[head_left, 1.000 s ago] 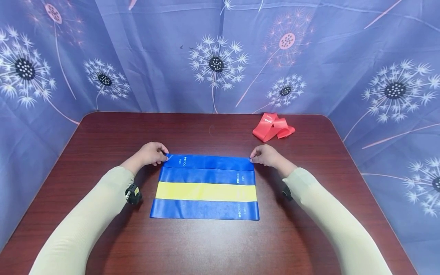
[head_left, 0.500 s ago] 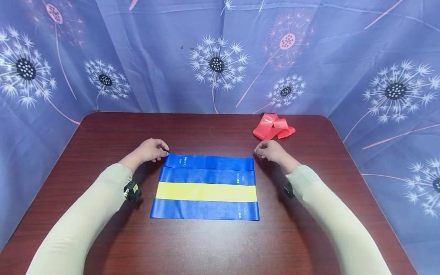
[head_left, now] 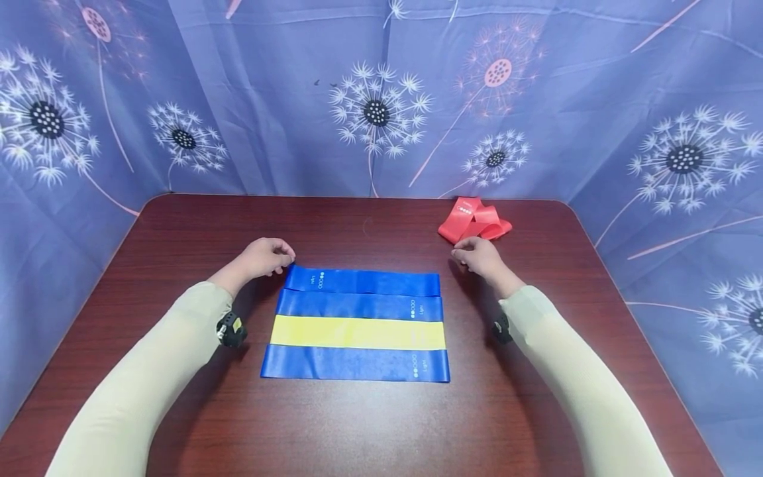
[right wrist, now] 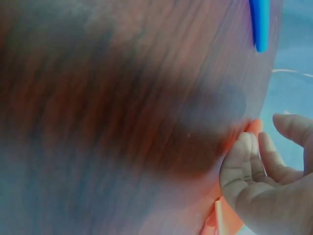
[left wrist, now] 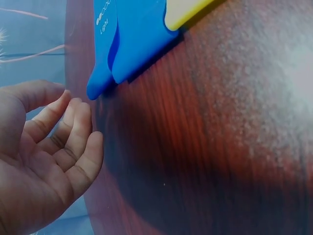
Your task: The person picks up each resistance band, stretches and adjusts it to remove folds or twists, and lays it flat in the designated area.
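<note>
Four flat resistance bands lie in a stack of strips mid-table: a far blue band [head_left: 369, 281], a second blue band [head_left: 352, 305], a yellow band [head_left: 357, 332] and a front blue band [head_left: 346, 363]. By the far-left corner of the far blue band hovers my left hand [head_left: 265, 258], its fingers loosely bent. The left wrist view shows that hand [left wrist: 54, 147] holding nothing, just short of the band's end. My right hand [head_left: 481, 258] is beside a crumpled red resistance band [head_left: 460, 222] and overlaps its near edge. Its thumb stands apart from the fingers [right wrist: 238, 156], with nothing pinched.
The dark wood table [head_left: 357, 430] ends at a blue dandelion-print curtain [head_left: 286, 99] at the back and sides. A black wrist camera [head_left: 231, 330] is strapped on the left sleeve, another camera [head_left: 502, 328] on the right.
My right hand has let go of the far blue band's right end and moved right and away, toward the red band. The left hand has released the left corner and lifted slightly back.
</note>
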Demonstrator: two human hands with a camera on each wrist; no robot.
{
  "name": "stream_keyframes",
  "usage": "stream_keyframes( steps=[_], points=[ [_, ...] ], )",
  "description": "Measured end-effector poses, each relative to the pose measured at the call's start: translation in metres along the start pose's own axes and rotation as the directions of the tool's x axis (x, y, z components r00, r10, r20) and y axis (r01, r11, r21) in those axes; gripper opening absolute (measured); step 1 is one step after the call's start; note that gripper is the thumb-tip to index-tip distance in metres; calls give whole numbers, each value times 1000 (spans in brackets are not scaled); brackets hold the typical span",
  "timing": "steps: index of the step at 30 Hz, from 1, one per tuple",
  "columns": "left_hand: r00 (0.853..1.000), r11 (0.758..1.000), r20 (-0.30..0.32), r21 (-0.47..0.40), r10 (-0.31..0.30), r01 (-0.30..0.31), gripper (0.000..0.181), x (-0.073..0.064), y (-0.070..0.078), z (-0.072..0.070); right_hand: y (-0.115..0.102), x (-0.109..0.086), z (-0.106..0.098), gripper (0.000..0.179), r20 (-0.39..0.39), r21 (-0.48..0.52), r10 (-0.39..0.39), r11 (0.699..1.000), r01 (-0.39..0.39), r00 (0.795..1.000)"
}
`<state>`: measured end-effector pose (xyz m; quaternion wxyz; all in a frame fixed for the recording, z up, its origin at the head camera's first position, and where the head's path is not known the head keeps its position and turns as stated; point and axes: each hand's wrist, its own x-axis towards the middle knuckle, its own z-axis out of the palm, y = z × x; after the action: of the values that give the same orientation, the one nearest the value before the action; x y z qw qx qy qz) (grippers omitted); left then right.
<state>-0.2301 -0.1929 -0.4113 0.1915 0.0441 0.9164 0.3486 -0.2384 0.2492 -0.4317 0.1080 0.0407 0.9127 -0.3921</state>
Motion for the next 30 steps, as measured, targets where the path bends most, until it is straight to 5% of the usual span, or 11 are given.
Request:
stream_keyframes(
  steps=[13,22,30],
  points=[
    [999,998,2,37,47,-47,25,11,7,1,-4,7,1,44,-19,238,154,960,-145,988],
    [997,995,9,70,74,-75,25,23,19,7,-7,16,4,39,-84,354,176,925,-136,981],
    [991,986,-1,103,132,-131,24,30,36,12,-18,25,13,32,-258,170,90,984,-46,962]
  ],
)
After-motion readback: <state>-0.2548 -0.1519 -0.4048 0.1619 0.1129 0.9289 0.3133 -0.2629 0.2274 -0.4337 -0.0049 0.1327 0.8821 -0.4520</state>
